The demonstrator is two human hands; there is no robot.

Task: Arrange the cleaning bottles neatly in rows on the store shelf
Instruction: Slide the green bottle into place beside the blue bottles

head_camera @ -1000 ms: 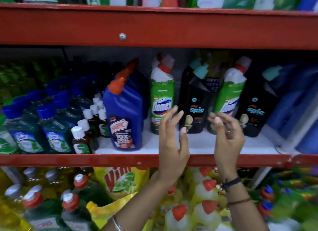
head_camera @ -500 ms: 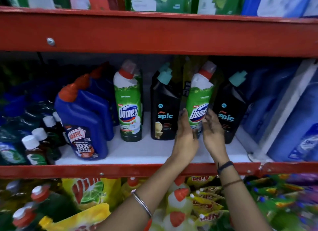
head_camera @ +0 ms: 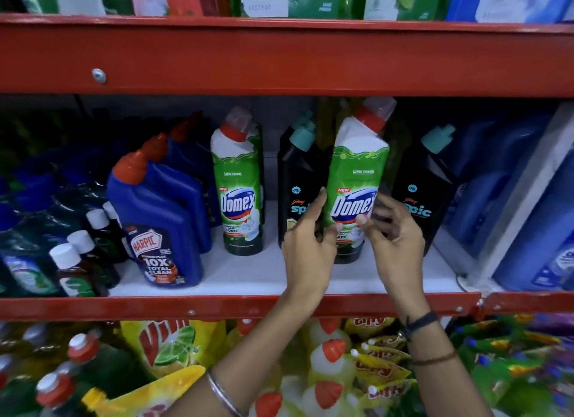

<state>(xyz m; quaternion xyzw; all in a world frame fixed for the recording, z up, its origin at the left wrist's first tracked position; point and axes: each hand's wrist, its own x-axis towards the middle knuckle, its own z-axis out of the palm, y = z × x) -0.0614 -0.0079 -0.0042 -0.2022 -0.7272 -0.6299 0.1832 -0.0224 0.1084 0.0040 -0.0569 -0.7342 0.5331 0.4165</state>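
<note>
Both hands' grip around one Domex bottle

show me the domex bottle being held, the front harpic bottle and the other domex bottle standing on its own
held Domex bottle (head_camera: 357,180), head view, green label above the logo
front Harpic bottle (head_camera: 161,217), head view, blue body
free-standing Domex bottle (head_camera: 237,199), head view, logo on its label

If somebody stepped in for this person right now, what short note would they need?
Left hand and right hand: both grip the held Domex bottle low on its sides, near the shelf front.
Placed: second Domex, two black Spic bottles and the blue Harpic row stand upright.
Left: set the held Domex with its match; the brands now alternate.
</note>
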